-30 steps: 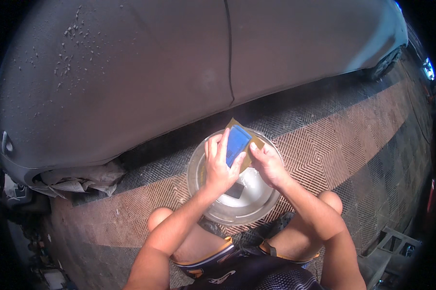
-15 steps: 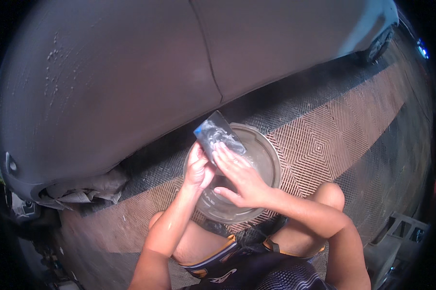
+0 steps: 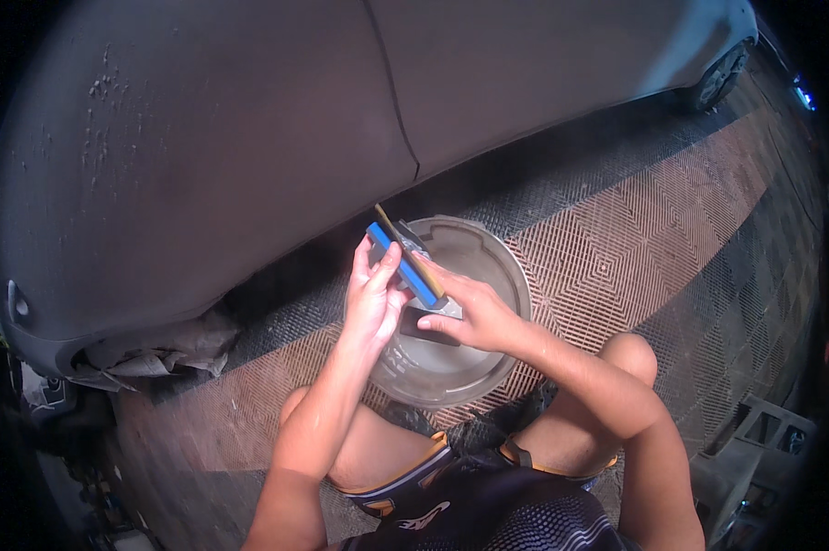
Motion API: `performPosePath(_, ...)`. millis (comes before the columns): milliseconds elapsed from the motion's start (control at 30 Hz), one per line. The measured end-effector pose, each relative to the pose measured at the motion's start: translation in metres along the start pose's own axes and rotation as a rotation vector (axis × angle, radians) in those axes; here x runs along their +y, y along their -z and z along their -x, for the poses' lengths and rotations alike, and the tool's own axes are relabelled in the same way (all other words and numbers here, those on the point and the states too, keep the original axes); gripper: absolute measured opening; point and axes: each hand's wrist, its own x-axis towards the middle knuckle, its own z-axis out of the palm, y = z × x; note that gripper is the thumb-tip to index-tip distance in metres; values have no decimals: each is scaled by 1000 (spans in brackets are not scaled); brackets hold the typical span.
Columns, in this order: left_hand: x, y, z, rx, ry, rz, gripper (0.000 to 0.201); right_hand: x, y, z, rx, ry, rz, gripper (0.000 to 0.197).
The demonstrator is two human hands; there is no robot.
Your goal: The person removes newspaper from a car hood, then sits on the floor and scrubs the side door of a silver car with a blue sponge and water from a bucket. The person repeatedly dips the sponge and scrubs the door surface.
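Holds a blue block (image 3: 414,278) on edge, slanting above the left part of a round greyish basin (image 3: 522,275), with a tan sheet (image 3: 426,275) along its right-hand side. Shows a dark patch with whitish streaks just beyond; cannot tell whether part of the same sheet. Grips the block from the left with the left hand (image 3: 373,298), partly closed, with the thumb laid against the blue side and the index finger near the upper end. Rests the right hand (image 3: 479,312) against the sheet's side, mostly open, with fingers extended and partly hidden, and with the thumb spread apart below. Has a dark flat piece (image 3: 437,336) below the hands, within the basin's outline and partly covered by the right thumb. Bends the bare knees (image 3: 630,358) on either side of the basin's near part, in dark shorts (image 3: 396,496) edged with orange. Faces a matte grey car body (image 3: 249,138), crossed by a dark seam and speckled at upper left, with crumpled covering (image 3: 157,354) at the nearer wheel arch. Works above a floor (image 3: 607,266) of ribbed brown and dark tiles, with a grey frame-like object (image 3: 754,441) at lower right.
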Motion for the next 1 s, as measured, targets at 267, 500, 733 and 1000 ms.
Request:
performPosePath(267,-15,-1,1,199,73,15,45,-2,-1,2,-9,-197,-114,45)
performPosePath(500,-8,-13,11,294,74,-171,77,-2,0,1,23,-202,-89,34)
performPosePath(733,-6,-14,11,283,-24,-301,86,3,2,-3,-9,-349,-98,31)
performPosePath(1000,-9,-11,10,251,117,-334,101,5,-5,4,126,-324,-58,30)
